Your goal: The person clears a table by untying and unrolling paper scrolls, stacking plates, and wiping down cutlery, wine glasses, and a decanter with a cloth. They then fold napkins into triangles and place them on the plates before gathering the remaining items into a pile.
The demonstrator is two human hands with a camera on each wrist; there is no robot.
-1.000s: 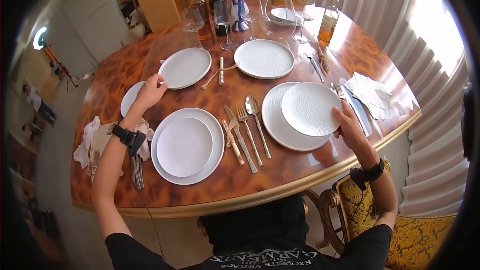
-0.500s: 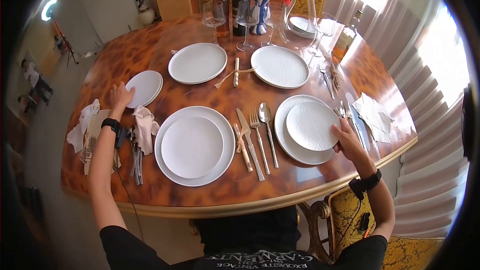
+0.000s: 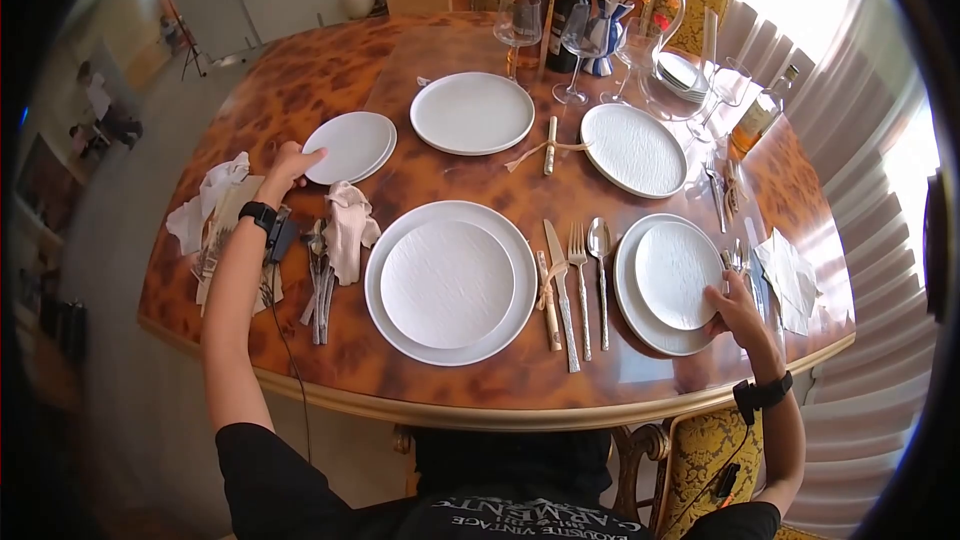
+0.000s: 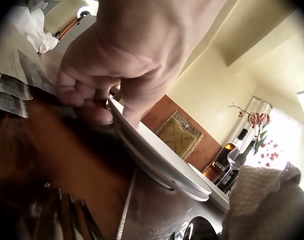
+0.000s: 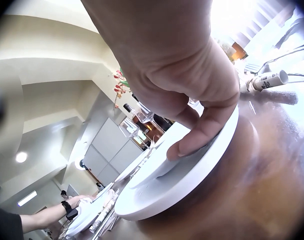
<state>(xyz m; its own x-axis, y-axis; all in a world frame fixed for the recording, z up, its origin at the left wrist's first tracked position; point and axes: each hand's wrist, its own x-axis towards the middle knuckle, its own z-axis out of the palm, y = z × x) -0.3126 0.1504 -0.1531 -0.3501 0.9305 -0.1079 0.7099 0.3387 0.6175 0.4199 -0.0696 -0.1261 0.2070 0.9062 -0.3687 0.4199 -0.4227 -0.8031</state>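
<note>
Thumb and fingers of the left hand [image 3: 290, 165] pinch the stacked small plates [image 3: 343, 147] at their nine o'clock edge, thumb on top, leaving a narrow gap; whether both are held is hidden. From that grip they reach toward three o'clock. The right hand [image 3: 740, 314] grips a textured plate [image 3: 676, 273] at its four o'clock rim, nearly closed, the plate extending toward ten, over a larger plate [image 3: 655, 337]. Crumpled cloth [image 3: 350, 230] lies at the left hand's five o'clock.

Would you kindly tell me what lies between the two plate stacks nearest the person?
Left to right, a tied bundle, knife, fork and spoon, as the head view shows.
</note>
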